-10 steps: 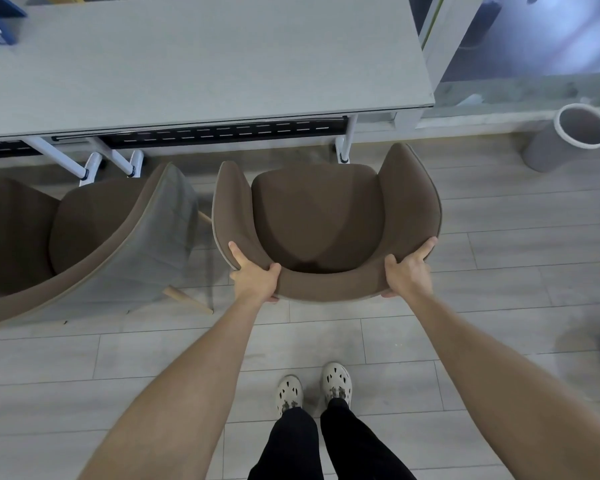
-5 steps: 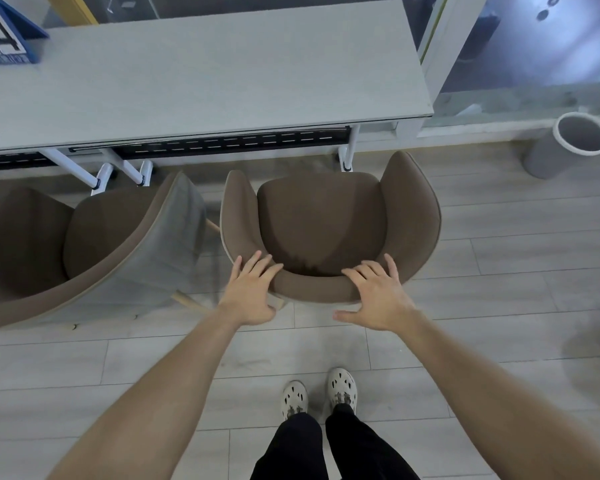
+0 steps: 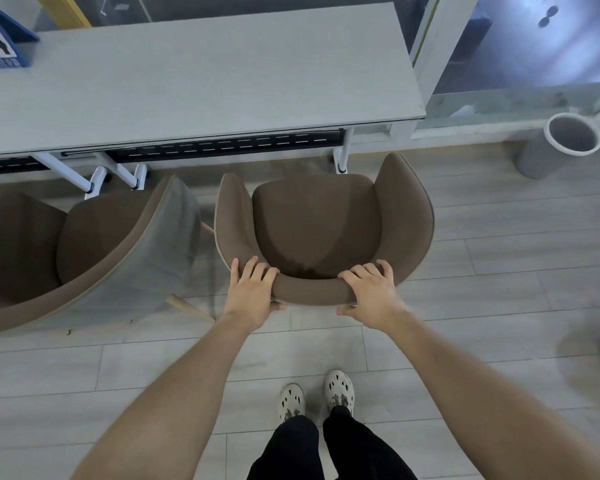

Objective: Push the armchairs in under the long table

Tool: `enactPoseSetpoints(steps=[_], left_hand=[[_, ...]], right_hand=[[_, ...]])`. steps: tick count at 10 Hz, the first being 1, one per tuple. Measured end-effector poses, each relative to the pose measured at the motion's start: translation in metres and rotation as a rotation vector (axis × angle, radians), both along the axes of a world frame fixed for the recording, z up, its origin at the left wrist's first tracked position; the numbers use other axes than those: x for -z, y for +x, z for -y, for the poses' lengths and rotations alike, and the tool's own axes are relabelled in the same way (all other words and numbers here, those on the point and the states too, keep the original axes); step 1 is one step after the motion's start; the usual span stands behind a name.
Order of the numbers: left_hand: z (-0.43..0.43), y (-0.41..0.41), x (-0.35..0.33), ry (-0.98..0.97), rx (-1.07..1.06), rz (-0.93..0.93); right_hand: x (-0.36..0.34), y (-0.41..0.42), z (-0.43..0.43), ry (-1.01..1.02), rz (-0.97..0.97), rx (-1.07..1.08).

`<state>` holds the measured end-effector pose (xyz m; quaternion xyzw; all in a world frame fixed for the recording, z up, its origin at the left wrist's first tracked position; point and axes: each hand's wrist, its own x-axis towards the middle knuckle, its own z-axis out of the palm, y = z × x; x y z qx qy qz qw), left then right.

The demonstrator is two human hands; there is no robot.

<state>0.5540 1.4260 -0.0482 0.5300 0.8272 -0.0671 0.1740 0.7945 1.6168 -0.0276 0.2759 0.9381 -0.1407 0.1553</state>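
Armchair (image 3: pixel 319 230) back gripped by my left hand (image 3: pixel 253 294) and right hand (image 3: pixel 373 297), fingers (image 3: pixel 364 271) curled over it; a skewed push could snag the table leg (image 3: pixel 343 152).

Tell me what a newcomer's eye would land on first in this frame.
A brown armchair sits mid-frame facing the long table, its seat not yet under the tabletop. The left hand and right hand grip the top of its backrest. A second armchair stands askew at the left, and a grey bin stands on the floor at the far right.
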Motion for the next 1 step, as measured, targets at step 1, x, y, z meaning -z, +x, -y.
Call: enactPoseSetpoints(steps=[1], left_hand=[[-0.0009,0.0035,-0.0050,-0.052,0.011,0.021]], right_hand=[[-0.0019,-0.0017,0.0037,0.041,0.066,-0.003]])
